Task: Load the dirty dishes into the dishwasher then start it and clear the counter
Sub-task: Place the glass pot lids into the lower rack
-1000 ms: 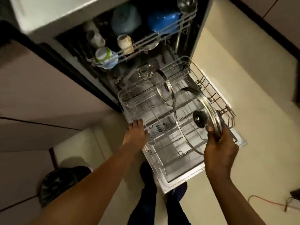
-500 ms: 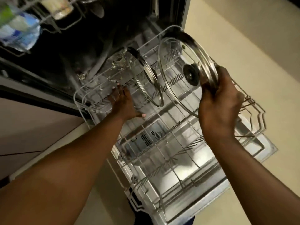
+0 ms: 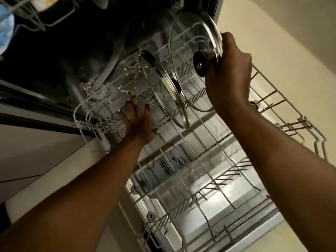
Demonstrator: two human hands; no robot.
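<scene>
The right hand (image 3: pixel 228 73) grips a large glass lid (image 3: pixel 192 57) upright over the pulled-out lower rack (image 3: pixel 214 180), upper right of frame. A smaller glass lid (image 3: pixel 163 91) stands tilted in the rack (just beside it). The left hand (image 3: pixel 139 122) rests flat, fingers spread, on the tines.

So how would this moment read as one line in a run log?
step: loading lower rack | right hand: holds large glass lid upright | left hand: flat on rack | small lid: already racked
</scene>
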